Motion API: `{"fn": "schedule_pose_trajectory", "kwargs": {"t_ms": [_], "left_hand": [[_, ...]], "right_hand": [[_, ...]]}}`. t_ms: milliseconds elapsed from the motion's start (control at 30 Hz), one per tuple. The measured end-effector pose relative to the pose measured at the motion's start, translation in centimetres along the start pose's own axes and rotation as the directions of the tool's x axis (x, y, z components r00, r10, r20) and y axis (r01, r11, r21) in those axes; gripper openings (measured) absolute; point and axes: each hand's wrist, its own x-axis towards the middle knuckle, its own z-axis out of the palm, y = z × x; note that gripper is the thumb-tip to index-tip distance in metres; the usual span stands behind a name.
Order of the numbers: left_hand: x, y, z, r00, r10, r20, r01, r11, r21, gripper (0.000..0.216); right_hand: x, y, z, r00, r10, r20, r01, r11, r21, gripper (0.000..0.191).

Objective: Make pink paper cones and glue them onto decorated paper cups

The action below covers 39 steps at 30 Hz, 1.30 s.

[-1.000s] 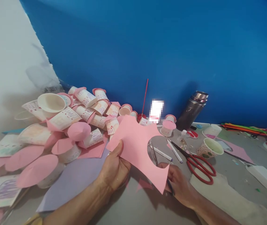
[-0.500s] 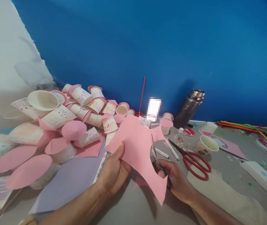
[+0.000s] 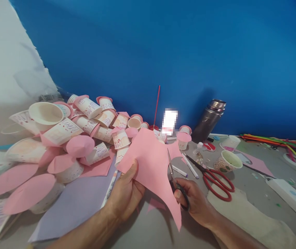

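Note:
My left hand [image 3: 128, 193] pinches the lower left edge of a pink sheet of paper [image 3: 150, 157], thumb on top and fingers underneath. The sheet is held tilted above the table, with curved cut-outs along its right side and a long point hanging down. My right hand [image 3: 196, 200] grips small dark-handled scissors [image 3: 171, 171], their blades pointing up at the curved right edge of the paper. A pink paper scrap [image 3: 156, 204] lies on the table beneath the sheet.
Paper cups [image 3: 46, 116] with pink paper pieces are heaped at the left beside a lavender sheet [image 3: 77, 204]. Red-handled scissors [image 3: 219, 185], markers [image 3: 190, 166], a dark flask [image 3: 208, 121], a patterned cup [image 3: 227, 162] and a white power strip [image 3: 293, 200] lie or stand to the right.
The scissors' blades have drawn closer together at the paper's edge, and my right hand has turned slightly. The hanging point of the sheet has shifted a little to the left.

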Motion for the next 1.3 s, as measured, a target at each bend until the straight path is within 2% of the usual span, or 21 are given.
{"fn": "schedule_pose_trajectory", "kwargs": {"t_ms": [300,633,1300], "left_hand": [[0.1,-0.1,-0.2,0.999,0.016,0.028,-0.016,1.000,-0.006,0.041],[0.3,0.2,-0.2,1.000,0.017,-0.013,-0.017,1.000,0.025,0.041],[0.5,1.0,-0.1,0.998,0.036,-0.044,-0.034,0.998,0.050,0.040]], "right_hand": [[0.0,1.0,0.0,1.000,-0.001,0.017,0.000,0.995,0.099,0.061],[-0.1,1.5,0.0,0.999,0.037,0.016,-0.039,0.990,0.136,0.057],[-0.2,0.4,0.0,0.997,0.074,-0.027,-0.073,0.996,0.054,0.062]]}}
